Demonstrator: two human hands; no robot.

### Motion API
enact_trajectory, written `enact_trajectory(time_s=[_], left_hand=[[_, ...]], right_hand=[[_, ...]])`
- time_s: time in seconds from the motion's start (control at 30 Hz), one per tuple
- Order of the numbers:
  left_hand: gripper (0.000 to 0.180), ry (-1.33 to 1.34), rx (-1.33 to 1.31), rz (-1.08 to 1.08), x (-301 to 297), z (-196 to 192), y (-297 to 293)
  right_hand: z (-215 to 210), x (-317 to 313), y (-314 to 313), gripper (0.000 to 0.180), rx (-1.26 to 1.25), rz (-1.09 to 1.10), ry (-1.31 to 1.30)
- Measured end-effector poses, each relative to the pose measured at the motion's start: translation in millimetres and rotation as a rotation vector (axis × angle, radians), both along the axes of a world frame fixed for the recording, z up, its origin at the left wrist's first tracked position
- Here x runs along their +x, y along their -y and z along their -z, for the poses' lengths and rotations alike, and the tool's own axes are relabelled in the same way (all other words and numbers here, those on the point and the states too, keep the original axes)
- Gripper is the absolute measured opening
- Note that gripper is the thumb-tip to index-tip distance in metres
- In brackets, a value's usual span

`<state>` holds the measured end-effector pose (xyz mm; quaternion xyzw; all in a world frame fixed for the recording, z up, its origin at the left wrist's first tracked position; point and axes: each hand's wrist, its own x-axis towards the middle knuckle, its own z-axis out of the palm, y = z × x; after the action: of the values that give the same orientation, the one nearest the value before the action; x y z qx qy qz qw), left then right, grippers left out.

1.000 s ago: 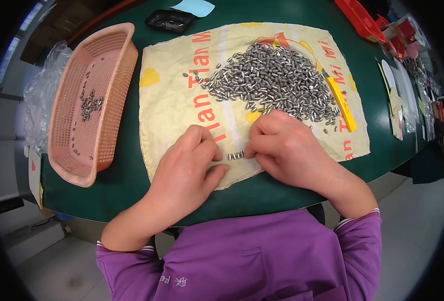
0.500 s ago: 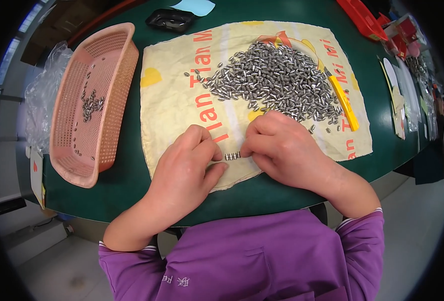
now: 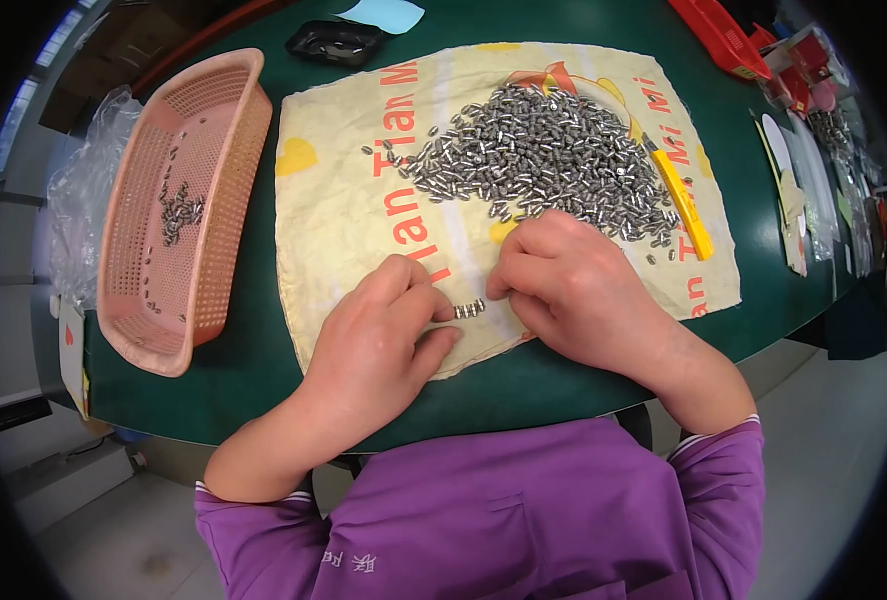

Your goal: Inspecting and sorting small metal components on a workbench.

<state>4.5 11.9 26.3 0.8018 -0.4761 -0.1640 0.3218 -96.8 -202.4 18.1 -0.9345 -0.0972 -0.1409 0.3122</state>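
Note:
A short row of small silvery ribbed metal pieces (image 3: 470, 309), set side by side, juts out from the fingertips of my left hand (image 3: 378, 320). That hand is closed, its thumb and index finger at the row's left end. My right hand (image 3: 573, 280) is just off the row's right end, fingers curled together; whether a piece is inside them is hidden. Both hands rest over the near part of a cream printed cloth (image 3: 343, 220). Beyond my right hand spreads a big heap of similar metal pieces (image 3: 553, 150).
A pink perforated basket (image 3: 218, 230) with some metal pieces stands on the left. A yellow cutter knife (image 3: 683, 205) lies right of the heap. At the back are a black tray (image 3: 335, 42) and a red tray (image 3: 721, 40). The green table (image 3: 463, 405) curves around the cloth.
My right fingertips have come off the row's right end, leaving a small gap. The row now tilts slightly upward to the right, still at my left fingers.

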Motion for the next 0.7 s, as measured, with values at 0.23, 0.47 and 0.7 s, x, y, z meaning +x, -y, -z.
enact_trajectory(time_s=[0.23,0.47,0.7], left_hand=[[0.02,0.017,-0.038,0.017,-0.3,3.0,0.2],[0.021,-0.008,-0.031,0.015,-2.0,1.6,1.5],[0.021,-0.002,-0.041,0.027,-2.1,3.3,2.2]], right_hand=[[-1.7,1.3,1.1,0.014,-0.03,0.014,-0.006],[-1.3,0.3,1.1,0.014,-0.01,0.001,-0.02],[-2.5,-0.2,1.3,0.014,-0.004,-0.013,-0.051]])
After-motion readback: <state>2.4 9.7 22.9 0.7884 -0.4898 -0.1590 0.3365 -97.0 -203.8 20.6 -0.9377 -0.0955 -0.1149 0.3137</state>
